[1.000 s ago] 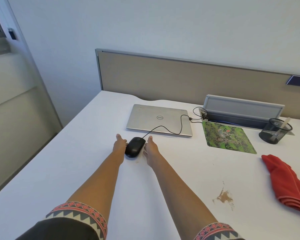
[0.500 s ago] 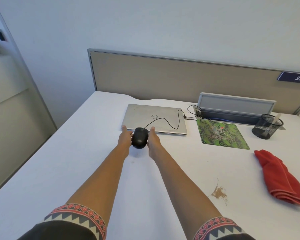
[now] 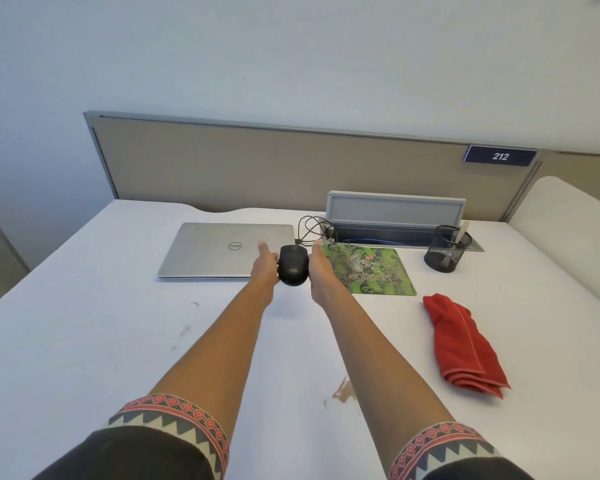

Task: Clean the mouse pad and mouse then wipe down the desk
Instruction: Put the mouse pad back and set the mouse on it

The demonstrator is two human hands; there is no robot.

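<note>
A black wired mouse [image 3: 293,265] is held between my two palms, off the white desk [image 3: 84,341], near the right front corner of the closed laptop. My left hand [image 3: 264,266] presses its left side and my right hand [image 3: 321,271] its right side, fingers stretched forward. Its cable [image 3: 309,226] loops back to the grey cable box. The green patterned mouse pad [image 3: 371,271] lies flat just right of my right hand. A folded red cloth [image 3: 463,341] rests on the desk to the right. A brown stain [image 3: 343,393] marks the desk beside my right forearm.
A closed silver laptop [image 3: 219,251] lies left of the mouse. A grey cable box [image 3: 395,216] and a black mesh pen holder [image 3: 447,249] stand at the back right. A beige partition [image 3: 291,168] borders the desk's far edge. Small smudges [image 3: 184,330] dot the left.
Both hands closed in on the mouse, lifted it off the desk and carried it forward and right, toward the laptop's corner and the mouse pad. The camera view shifted rightward.
</note>
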